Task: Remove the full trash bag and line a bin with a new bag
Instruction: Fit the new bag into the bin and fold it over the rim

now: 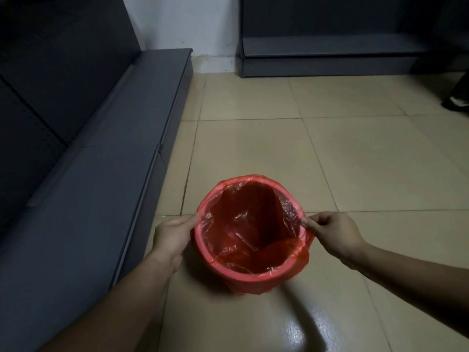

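A small round red bin [223,269] stands on the tiled floor just in front of me. A thin red see-through bag [253,224] lines it, its edge folded over the rim and hanging down the outside at the front right. The inside holds nothing I can see. My left hand [172,237] rests against the bin's left rim, fingers on the bag's edge. My right hand [332,233] pinches the bag's edge at the right rim between thumb and forefinger.
A long dark grey bench or shelf base [101,174] runs along the left, close to the bin. Another dark grey unit [330,54] stands against the far wall. A shoe [456,102] shows at the right edge. Beige floor tiles [279,153] stretch ahead.
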Available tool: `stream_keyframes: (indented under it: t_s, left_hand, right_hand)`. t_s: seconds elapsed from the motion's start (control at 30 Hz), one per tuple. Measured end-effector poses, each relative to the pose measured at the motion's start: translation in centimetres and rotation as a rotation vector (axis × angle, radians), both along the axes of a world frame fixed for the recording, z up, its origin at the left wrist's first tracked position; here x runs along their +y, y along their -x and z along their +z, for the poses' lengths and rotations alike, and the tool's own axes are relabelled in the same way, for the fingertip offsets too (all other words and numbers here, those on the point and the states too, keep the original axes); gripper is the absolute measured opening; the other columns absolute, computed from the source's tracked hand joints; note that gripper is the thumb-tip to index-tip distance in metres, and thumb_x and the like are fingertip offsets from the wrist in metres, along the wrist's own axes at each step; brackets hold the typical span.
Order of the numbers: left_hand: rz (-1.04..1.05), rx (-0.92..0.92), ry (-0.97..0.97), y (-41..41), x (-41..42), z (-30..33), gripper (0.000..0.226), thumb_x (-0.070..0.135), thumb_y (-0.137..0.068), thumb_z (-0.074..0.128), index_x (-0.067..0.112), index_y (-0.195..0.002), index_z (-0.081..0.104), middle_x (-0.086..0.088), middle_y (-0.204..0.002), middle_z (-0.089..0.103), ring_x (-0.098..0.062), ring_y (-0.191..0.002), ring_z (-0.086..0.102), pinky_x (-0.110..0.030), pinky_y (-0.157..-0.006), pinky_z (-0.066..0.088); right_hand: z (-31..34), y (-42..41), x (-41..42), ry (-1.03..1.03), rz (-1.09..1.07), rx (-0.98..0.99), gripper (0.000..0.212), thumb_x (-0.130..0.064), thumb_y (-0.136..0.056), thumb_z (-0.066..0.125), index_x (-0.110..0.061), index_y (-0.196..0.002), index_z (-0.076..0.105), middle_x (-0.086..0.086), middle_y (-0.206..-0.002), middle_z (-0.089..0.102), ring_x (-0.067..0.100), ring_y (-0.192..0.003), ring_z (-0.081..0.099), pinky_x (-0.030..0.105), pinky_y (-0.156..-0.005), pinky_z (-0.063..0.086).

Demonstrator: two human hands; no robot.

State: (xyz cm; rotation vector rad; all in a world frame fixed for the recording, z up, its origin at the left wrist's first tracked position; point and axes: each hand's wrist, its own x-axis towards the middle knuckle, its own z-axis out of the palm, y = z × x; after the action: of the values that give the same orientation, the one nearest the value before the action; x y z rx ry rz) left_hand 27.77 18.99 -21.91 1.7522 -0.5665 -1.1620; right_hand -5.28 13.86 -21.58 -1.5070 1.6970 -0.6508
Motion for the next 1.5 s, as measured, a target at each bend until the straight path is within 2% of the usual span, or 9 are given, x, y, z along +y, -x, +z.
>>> stream_keyframes:
  t_s: [0.23, 0.4, 0.57, 0.77, 0.93, 1.03, 1.27, 1.4, 1.5]
  left_hand:
    - [0.103, -0.007, -0.052, -0.5, -0.2, -1.6, 0.028, 0.024, -0.085, 0.080, 0.007, -0.106, 0.077, -0.006, -0.089, 0.082, -0.027, -0.094, 0.075, -0.049, -0.100, 0.054]
    - [0.108, 0.007, -0.066, -0.7, -0.1, -2.5, 0.040, 0.031, -0.084, 0.081, 0.007, -0.114, 0.073, -0.011, -0.111, 0.077, -0.033, -0.112, 0.068, -0.054, -0.106, 0.049]
    - [0.102, -0.044, -0.044, -1.2, -0.9, -2.1, 0.020, 0.024, -0.091, 0.073, 0.014, -0.108, 0.075, -0.001, -0.102, 0.078, -0.022, -0.102, 0.069, -0.043, -0.101, 0.050]
    - [-0.037, -0.318, 0.115, -0.5, -5.3, 0.1, 0.029, 0.034, -0.089, 0.074, 0.016, -0.112, 0.075, 0.024, -0.081, 0.064, 0.010, -0.081, 0.058, -0.011, -0.070, 0.043]
    - [-0.038, -0.302, 0.016, 0.1, -8.7, -0.1, 0.015, 0.029, -0.080, 0.083, 0.019, -0.072, 0.075, 0.000, -0.073, 0.076, -0.023, -0.078, 0.075, -0.036, -0.078, 0.062]
    - [-0.022, -0.231, -0.041, 0.2, -9.1, -0.7, 0.015, 0.017, -0.079, 0.084, 0.007, -0.072, 0.075, -0.016, -0.073, 0.077, -0.036, -0.078, 0.077, -0.052, -0.077, 0.064]
    - [-0.045, -0.251, -0.015, 0.7, -9.4, -1.6, 0.024, 0.021, -0.094, 0.068, 0.005, -0.078, 0.073, -0.022, -0.084, 0.077, -0.034, -0.081, 0.075, -0.050, -0.082, 0.061]
    - [-0.054, -0.227, -0.020, 0.4, -9.4, -1.8, 0.027, 0.022, -0.095, 0.067, -0.003, -0.086, 0.073, -0.026, -0.087, 0.076, -0.034, -0.081, 0.073, -0.051, -0.081, 0.060]
    - [-0.043, -0.200, -0.030, 0.1, -9.1, -1.7, 0.032, 0.030, -0.094, 0.068, 0.005, -0.074, 0.076, -0.012, -0.067, 0.076, -0.026, -0.064, 0.072, -0.039, -0.071, 0.060]
  right_hand:
    - [-1.1, 0.7, 0.1, -0.008, -0.009, -0.159, 0.022, -0.022, -0.088, 0.073, -0.014, -0.069, 0.078, 0.002, -0.067, 0.077, 0.014, -0.065, 0.071, 0.037, -0.070, 0.056]
    - [-1.7, 1.3, 0.1, -0.021, -0.006, -0.208, 0.020, -0.014, -0.089, 0.072, -0.011, -0.070, 0.077, -0.003, -0.062, 0.075, -0.003, -0.054, 0.061, 0.012, -0.055, 0.048]
    - [-1.1, 1.9, -0.8, -0.077, 0.006, -0.242, 0.014, -0.019, -0.087, 0.074, -0.019, -0.074, 0.079, 0.000, -0.080, 0.080, 0.013, -0.078, 0.072, 0.032, -0.078, 0.054]
    - [0.9, -1.2, -4.7, 0.023, -0.008, -0.118, 0.019, -0.057, -0.076, 0.071, -0.039, -0.070, 0.076, -0.020, -0.079, 0.077, -0.003, -0.079, 0.071, 0.022, -0.075, 0.053]
    - [0.8, -3.6, -7.3, -0.018, -0.006, -0.012, 0.024, -0.048, -0.078, 0.075, -0.026, -0.072, 0.080, -0.012, -0.065, 0.076, 0.003, -0.065, 0.071, 0.018, -0.060, 0.052]
    - [0.3, -3.9, -7.8, -0.026, -0.061, -0.019, 0.025, -0.044, -0.080, 0.075, -0.023, -0.069, 0.079, -0.012, -0.059, 0.073, 0.003, -0.058, 0.070, 0.018, -0.055, 0.049]
    - [-0.6, -4.2, -7.8, -0.069, -0.135, -0.133, 0.031, -0.040, -0.082, 0.075, -0.012, -0.068, 0.077, 0.005, -0.067, 0.077, 0.027, -0.072, 0.075, 0.046, -0.073, 0.062]
    - [-0.7, -4.1, -7.5, -0.077, -0.139, -0.156, 0.033, -0.041, -0.081, 0.075, -0.011, -0.067, 0.076, 0.007, -0.066, 0.076, 0.029, -0.073, 0.075, 0.049, -0.072, 0.061]
    - [-0.4, -3.9, -7.7, -0.075, -0.126, -0.144, 0.029, -0.041, -0.081, 0.075, -0.016, -0.067, 0.078, 0.000, -0.065, 0.077, 0.021, -0.069, 0.075, 0.044, -0.073, 0.063]
